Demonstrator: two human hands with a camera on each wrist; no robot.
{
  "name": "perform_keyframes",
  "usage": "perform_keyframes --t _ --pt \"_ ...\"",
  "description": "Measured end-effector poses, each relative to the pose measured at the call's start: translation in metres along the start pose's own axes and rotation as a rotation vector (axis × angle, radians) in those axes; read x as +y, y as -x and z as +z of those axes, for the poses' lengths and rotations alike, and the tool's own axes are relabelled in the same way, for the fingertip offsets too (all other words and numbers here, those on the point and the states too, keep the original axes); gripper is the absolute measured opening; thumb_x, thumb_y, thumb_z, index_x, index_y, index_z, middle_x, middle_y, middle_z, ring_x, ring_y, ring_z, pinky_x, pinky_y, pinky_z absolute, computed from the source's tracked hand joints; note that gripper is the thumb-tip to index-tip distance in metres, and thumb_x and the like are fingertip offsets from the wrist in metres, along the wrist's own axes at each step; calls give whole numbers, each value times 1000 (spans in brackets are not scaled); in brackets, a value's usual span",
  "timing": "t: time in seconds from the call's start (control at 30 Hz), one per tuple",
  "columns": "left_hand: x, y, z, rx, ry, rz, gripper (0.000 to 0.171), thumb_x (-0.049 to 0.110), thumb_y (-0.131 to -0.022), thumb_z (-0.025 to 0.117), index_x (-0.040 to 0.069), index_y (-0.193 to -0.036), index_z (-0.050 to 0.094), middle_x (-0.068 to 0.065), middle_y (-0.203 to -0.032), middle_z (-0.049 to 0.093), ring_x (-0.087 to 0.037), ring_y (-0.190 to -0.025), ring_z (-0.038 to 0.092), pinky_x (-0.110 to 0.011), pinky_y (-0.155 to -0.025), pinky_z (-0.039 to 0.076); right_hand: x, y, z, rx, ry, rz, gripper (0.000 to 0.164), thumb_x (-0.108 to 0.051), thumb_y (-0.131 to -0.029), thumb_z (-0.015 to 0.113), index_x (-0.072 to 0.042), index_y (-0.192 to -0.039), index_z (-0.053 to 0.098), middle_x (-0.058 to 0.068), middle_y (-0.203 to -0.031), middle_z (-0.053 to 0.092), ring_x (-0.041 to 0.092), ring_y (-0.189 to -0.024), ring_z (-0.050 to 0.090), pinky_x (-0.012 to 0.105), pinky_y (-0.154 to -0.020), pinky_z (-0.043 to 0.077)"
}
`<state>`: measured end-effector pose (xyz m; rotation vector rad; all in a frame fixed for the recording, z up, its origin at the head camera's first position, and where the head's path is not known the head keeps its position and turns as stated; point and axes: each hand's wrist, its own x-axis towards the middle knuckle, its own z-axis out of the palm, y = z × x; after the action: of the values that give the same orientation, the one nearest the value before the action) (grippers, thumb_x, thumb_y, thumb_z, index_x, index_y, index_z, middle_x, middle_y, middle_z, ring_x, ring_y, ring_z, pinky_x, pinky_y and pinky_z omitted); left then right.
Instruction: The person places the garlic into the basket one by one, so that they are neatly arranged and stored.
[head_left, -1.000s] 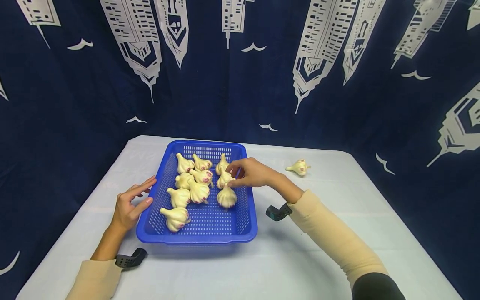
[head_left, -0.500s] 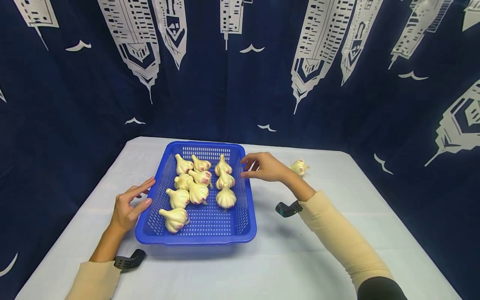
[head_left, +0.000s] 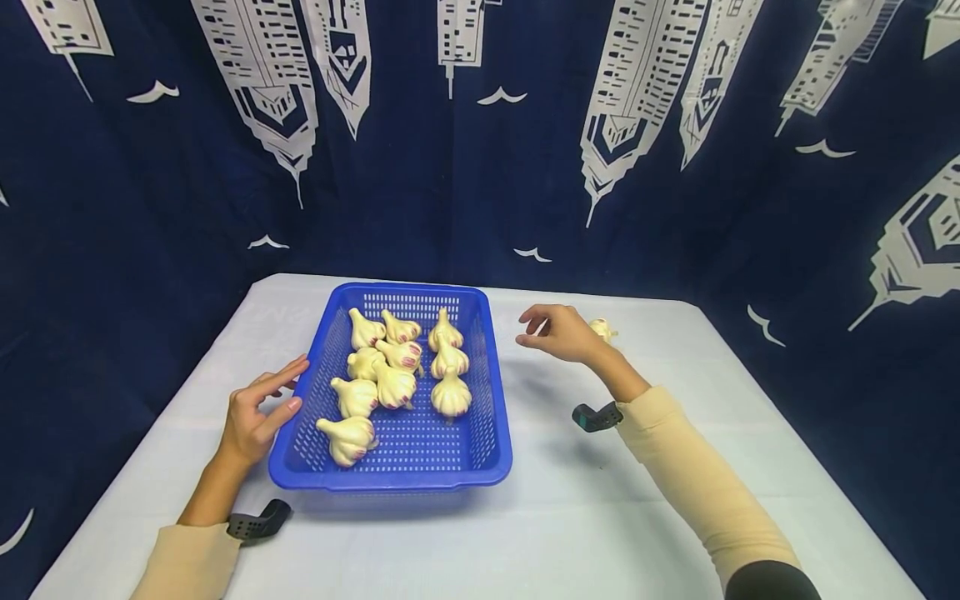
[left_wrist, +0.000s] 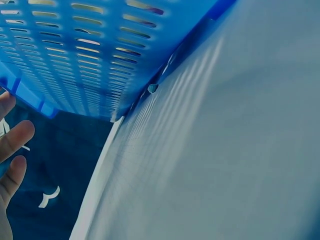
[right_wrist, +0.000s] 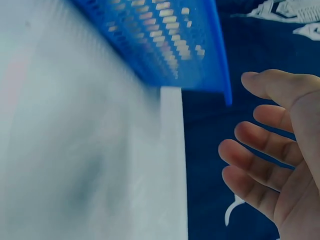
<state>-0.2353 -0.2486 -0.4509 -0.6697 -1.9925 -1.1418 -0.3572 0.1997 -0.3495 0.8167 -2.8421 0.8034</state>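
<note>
A blue plastic basket (head_left: 390, 478) holds several garlic bulbs, most in a cluster on its left and a column of 3 on its right. One garlic bulb (head_left: 347, 440) lies by itself near the front left corner. My left hand (head_left: 253, 417) rests its fingertips against the basket's left rim, fingers fairly straight. To the right of the basket, my right hand (head_left: 558, 333) hangs above the table with loosely bent fingers and nothing in them; the right wrist view shows its fingers (right_wrist: 250, 162) apart. A loose garlic bulb (head_left: 602, 328) lies behind that hand, partly hidden by it.
The basket stands on a white-covered table (head_left: 420, 550). Behind the table hangs a dark blue curtain (head_left: 420, 208) with white building prints. Black wrist straps (head_left: 260, 521) show on both arms, below tan sleeves.
My right hand has left the garlic bulbs in the basket and moved right, past the rim, towards the loose bulb, now covering part of it. My left hand stays at the rim.
</note>
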Motion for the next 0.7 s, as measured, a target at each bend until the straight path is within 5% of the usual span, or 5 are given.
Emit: perform_keyframes --t 0.53,0.7 --pt "-1 1 1 3 -5 -3 48 1 -74 59 -7 -121 66 1 -131 63 3 -87 58 -19 -72 40 53 9 -8 231 48 188 31 -19 -88 70 6 -107 67 17 -92 68 33 -87 65 45 -78 52" --pt "0 0 1 4 -1 -2 47 1 -74 59 -7 -120 67 2 -130 63 3 -87 58 -19 -72 40 68 12 -10 245 65 252 34 -19 -90 68 7 -111 65 21 -99 67 35 -93 62 47 -83 49"
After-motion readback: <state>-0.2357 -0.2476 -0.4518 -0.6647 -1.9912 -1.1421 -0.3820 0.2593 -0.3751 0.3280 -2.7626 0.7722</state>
